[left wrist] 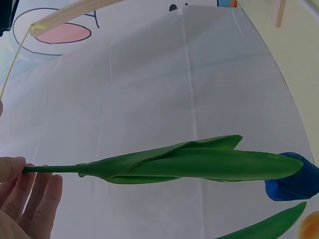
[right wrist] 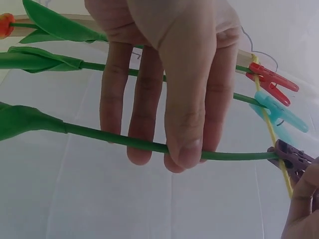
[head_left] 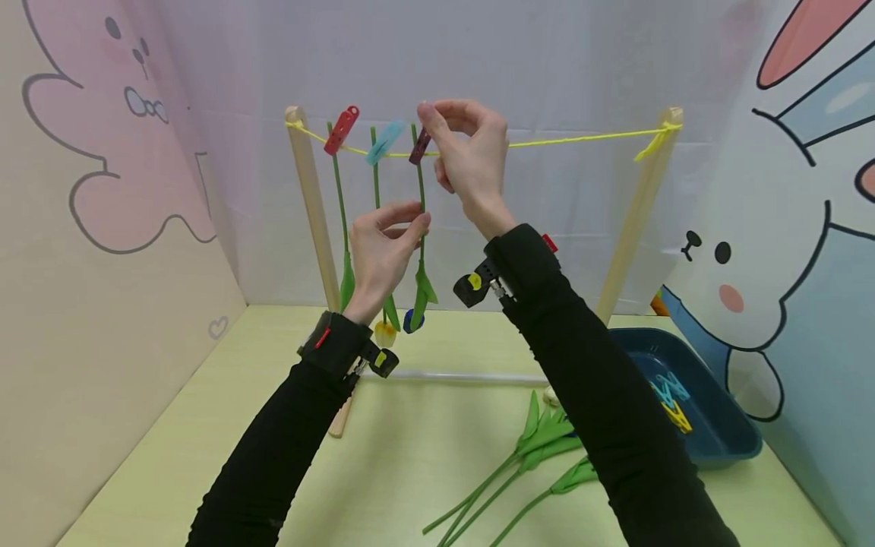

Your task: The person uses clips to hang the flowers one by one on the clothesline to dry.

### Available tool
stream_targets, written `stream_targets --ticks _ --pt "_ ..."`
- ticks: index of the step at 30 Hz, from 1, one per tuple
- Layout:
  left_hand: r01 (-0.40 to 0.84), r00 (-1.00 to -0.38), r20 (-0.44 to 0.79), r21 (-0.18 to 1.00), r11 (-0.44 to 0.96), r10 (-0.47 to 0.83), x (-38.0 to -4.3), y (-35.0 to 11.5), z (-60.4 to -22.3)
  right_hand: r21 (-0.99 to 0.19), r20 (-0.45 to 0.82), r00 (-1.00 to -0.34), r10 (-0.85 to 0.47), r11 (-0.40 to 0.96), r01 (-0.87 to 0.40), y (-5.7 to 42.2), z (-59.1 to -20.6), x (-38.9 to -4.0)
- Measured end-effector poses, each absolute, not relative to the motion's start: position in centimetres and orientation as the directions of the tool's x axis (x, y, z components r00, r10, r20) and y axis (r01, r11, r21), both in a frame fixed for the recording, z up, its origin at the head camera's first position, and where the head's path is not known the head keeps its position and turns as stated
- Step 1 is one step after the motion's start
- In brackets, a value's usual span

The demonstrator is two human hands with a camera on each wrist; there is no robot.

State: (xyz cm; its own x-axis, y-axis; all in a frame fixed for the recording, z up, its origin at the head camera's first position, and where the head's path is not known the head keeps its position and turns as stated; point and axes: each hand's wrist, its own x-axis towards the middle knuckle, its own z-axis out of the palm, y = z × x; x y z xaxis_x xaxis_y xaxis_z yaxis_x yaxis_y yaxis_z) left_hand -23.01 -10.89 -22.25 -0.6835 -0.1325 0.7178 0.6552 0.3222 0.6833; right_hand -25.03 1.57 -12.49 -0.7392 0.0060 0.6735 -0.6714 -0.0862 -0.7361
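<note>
My left hand (head_left: 383, 254) pinches the green stem of a blue tulip (left wrist: 294, 181) between thumb and fingertips, and the flower hangs head down. Higher up, my right hand (head_left: 478, 152) pinches a dark purple clothespin (head_left: 419, 147), whose jaws sit at the yellow string (head_left: 581, 140) and the top of that stem. To the left, a red clothespin (head_left: 341, 130) and a light blue clothespin (head_left: 386, 142) hold two more upside-down tulips on the string. One has a yellow bloom (head_left: 385, 335); the other's orange-red bloom (right wrist: 6, 25) shows in the right wrist view.
Wooden posts (head_left: 639, 216) carry the string, with a pale bar (head_left: 451, 377) low between them. Several tulips (head_left: 540, 448) lie on the table at front right, partly behind my right sleeve. A dark blue tray (head_left: 734, 433) beyond holds light blue and yellow clothespins (head_left: 675, 417).
</note>
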Motion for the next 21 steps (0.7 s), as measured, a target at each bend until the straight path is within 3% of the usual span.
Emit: stream_targets --ticks 9,21 --pt "0.643 -0.687 0.717 0.677 0.356 -0.122 -22.7 -10.9 -22.3 -0.757 0.650 -0.756 -0.074 0.015 -0.653 2.4 -12.7 -24.3" --pt "0.698 -0.611 0.785 0.595 0.398 -0.102 -20.9 -10.7 -23.4 -0.660 0.746 -0.661 -0.081 0.049 -0.750 5.3 -15.0 -23.5"
